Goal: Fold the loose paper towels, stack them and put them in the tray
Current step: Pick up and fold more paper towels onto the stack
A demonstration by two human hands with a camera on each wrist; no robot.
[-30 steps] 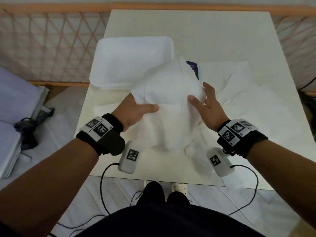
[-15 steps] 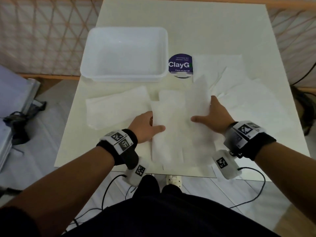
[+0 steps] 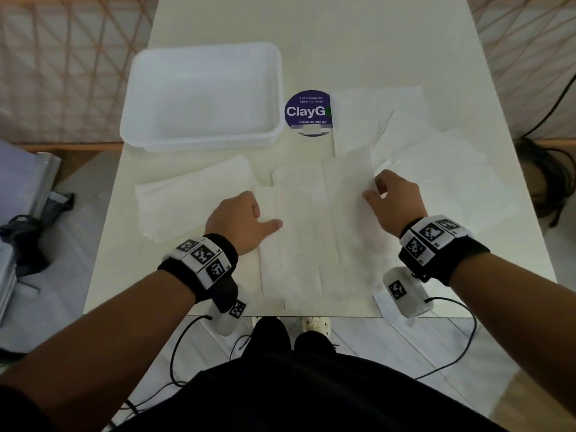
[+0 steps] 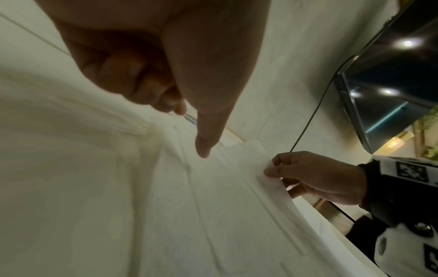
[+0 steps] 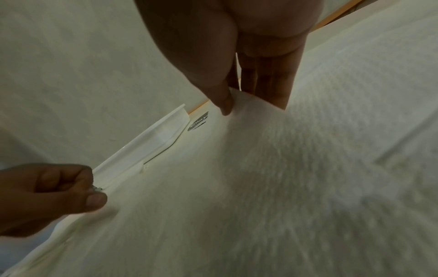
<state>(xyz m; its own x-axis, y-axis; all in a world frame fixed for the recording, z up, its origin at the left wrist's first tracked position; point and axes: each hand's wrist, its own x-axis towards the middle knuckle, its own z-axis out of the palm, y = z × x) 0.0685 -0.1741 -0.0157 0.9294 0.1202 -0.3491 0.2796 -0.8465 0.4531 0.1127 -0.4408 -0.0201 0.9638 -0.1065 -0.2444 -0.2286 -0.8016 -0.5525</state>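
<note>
A white paper towel (image 3: 311,238) lies spread on the white table (image 3: 343,42) near its front edge, with lengthwise creases. My left hand (image 3: 265,218) pinches its left edge, thumb on top and fingers curled. My right hand (image 3: 372,188) pinches the right edge between thumb and forefinger and lifts it slightly, as the left wrist view shows at that hand (image 4: 272,167). A folded towel (image 3: 193,194) lies to the left. Several loose towels (image 3: 420,151) are piled at the right. The white plastic tray (image 3: 202,95) stands behind, with nothing in it.
A round purple sticker (image 3: 307,112) is on the table between the tray and the loose towels. A wooden lattice rail (image 3: 62,73) runs behind and beside the table. Cables (image 3: 461,338) hang from the wrist cameras below the front edge.
The towel was held up in the air a second ago; both hands have brought it down and spread it flat near the front edge, moving apart to its two sides.
</note>
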